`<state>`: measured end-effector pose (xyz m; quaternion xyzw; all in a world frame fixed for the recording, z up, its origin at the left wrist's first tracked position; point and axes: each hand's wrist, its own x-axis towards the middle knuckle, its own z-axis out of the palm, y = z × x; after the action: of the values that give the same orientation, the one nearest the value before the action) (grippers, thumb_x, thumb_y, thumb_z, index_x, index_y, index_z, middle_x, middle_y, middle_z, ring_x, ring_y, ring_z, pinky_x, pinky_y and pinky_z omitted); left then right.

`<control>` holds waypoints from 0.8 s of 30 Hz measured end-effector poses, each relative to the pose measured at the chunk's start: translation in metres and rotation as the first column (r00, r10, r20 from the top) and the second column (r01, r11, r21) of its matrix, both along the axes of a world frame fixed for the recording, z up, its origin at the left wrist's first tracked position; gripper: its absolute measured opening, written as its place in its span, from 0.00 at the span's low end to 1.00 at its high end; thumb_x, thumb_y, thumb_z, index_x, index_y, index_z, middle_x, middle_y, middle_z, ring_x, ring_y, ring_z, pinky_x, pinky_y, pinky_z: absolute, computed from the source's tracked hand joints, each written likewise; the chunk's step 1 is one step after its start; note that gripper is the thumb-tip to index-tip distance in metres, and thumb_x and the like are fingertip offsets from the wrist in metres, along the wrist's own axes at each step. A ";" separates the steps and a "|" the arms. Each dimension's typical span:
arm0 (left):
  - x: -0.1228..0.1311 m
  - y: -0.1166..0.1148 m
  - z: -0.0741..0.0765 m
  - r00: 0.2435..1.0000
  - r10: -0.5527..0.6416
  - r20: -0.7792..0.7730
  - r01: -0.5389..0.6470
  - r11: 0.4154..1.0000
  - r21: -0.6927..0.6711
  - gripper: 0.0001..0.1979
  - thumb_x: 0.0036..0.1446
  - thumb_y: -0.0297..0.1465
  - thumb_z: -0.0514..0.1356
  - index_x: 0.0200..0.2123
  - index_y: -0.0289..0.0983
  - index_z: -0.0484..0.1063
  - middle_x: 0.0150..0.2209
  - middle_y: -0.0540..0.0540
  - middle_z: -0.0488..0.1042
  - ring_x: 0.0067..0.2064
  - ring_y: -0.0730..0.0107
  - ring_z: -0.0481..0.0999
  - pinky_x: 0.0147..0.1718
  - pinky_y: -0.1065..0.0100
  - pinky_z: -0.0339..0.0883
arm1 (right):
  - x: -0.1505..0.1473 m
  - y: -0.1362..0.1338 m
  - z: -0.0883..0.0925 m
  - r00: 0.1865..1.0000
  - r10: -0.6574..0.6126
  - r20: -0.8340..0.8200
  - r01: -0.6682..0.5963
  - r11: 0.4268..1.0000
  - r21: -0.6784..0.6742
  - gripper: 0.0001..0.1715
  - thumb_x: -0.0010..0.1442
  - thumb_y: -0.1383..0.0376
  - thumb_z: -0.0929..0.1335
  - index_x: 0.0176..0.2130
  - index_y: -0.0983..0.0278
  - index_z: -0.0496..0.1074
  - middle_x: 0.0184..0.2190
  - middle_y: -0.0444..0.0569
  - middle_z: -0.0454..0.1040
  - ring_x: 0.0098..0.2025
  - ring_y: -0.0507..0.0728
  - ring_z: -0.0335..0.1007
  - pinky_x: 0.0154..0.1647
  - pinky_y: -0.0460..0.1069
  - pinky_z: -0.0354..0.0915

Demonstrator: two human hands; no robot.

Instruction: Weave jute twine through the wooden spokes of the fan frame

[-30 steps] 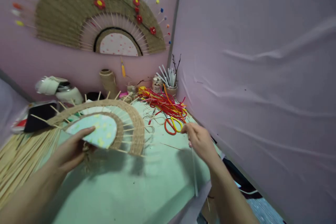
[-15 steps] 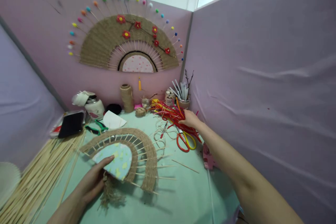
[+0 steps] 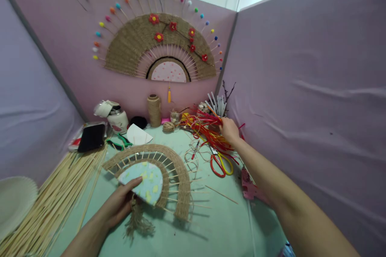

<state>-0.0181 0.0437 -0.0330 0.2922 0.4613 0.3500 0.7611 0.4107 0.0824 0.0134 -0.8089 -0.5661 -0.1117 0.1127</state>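
Note:
A half-round woven fan (image 3: 181,176) with thin sticks and a blue-and-yellow patterned centre (image 3: 144,180) is held low over the table by my left hand (image 3: 123,200), thumb on top of the centre. A twine tassel (image 3: 137,219) hangs below it. At the back right, my right hand (image 3: 229,130) has its fingers closed on red strands from a bundle of red and orange strands (image 3: 211,128). Red-and-yellow scissors (image 3: 221,164) lie just in front of the bundle, and a small red-tipped tool (image 3: 195,149) is to their left.
Pale sticks (image 3: 57,192) cover the left side. Green-handled pliers (image 3: 120,143), white paper (image 3: 138,134), a jar (image 3: 118,120) and a twine spool (image 3: 154,110) stand or lie behind the fan. A large decorated fan (image 3: 129,44) hangs on the back wall.
My right hand has lifted some red strands slightly up from the bundle. The view has shifted, so everything appears further right. My left hand keeps its hold on the woven fan.

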 end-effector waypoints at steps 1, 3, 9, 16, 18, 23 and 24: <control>0.000 0.000 -0.001 1.000 0.002 0.003 -0.002 1.000 0.005 0.17 0.54 0.22 0.61 0.48 0.28 0.69 0.35 0.37 0.80 0.34 0.58 0.81 0.33 0.65 0.78 | 0.000 0.001 0.001 1.000 0.000 0.003 0.000 1.000 0.018 0.15 0.64 0.68 0.60 0.48 0.68 0.67 0.46 0.58 0.71 0.50 0.60 0.63 0.47 0.50 0.59; 0.000 0.001 -0.002 1.000 0.000 0.007 0.000 1.000 0.016 0.18 0.53 0.22 0.62 0.48 0.28 0.69 0.37 0.37 0.80 0.36 0.56 0.81 0.34 0.64 0.78 | -0.002 0.002 0.002 1.000 -0.003 0.005 0.003 0.999 0.041 0.16 0.64 0.68 0.60 0.50 0.69 0.67 0.47 0.59 0.71 0.50 0.61 0.62 0.47 0.50 0.58; -0.003 0.001 -0.007 1.000 -0.009 0.019 0.009 0.999 0.037 0.17 0.51 0.23 0.64 0.46 0.30 0.71 0.38 0.37 0.80 0.37 0.54 0.81 0.34 0.64 0.78 | -0.021 -0.001 -0.012 0.974 0.221 -0.053 -0.227 0.963 -0.145 0.22 0.60 0.59 0.67 0.49 0.70 0.68 0.48 0.60 0.70 0.51 0.62 0.62 0.51 0.51 0.57; -0.001 0.002 -0.005 0.999 0.021 0.040 -0.019 0.999 -0.041 0.19 0.51 0.21 0.63 0.49 0.30 0.70 0.35 0.38 0.81 0.35 0.54 0.81 0.29 0.65 0.78 | -0.007 -0.005 -0.013 0.837 0.365 -0.407 -0.449 0.884 -0.130 0.24 0.64 0.58 0.61 0.55 0.67 0.68 0.54 0.55 0.71 0.53 0.59 0.66 0.55 0.49 0.58; -0.001 0.003 -0.005 0.999 0.028 0.025 -0.027 0.998 -0.054 0.20 0.52 0.21 0.63 0.49 0.29 0.70 0.35 0.38 0.81 0.33 0.55 0.81 0.28 0.65 0.77 | 0.003 -0.001 -0.009 0.861 0.279 -0.424 -0.350 0.932 -0.097 0.23 0.66 0.64 0.57 0.55 0.68 0.68 0.54 0.54 0.71 0.54 0.56 0.67 0.55 0.47 0.59; -0.003 0.003 -0.009 0.999 0.037 0.014 -0.036 0.996 -0.078 0.19 0.51 0.20 0.63 0.48 0.30 0.71 0.35 0.38 0.80 0.35 0.54 0.81 0.30 0.64 0.78 | 0.013 0.014 -0.010 0.956 0.129 -0.262 -0.182 0.965 -0.188 0.23 0.64 0.71 0.57 0.53 0.69 0.70 0.51 0.55 0.74 0.50 0.55 0.71 0.49 0.44 0.61; -0.004 0.003 -0.010 0.999 0.032 0.016 -0.031 0.996 -0.081 0.19 0.50 0.21 0.64 0.48 0.29 0.71 0.35 0.38 0.80 0.36 0.53 0.81 0.30 0.64 0.78 | 0.012 0.016 -0.011 0.961 0.128 -0.243 -0.180 0.962 -0.205 0.22 0.63 0.71 0.58 0.52 0.69 0.71 0.50 0.56 0.75 0.50 0.56 0.71 0.49 0.45 0.61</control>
<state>-0.0221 0.0464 -0.0428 0.2509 0.4731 0.3456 0.7705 0.4226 0.0985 0.0021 -0.7771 -0.6199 0.0557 0.0930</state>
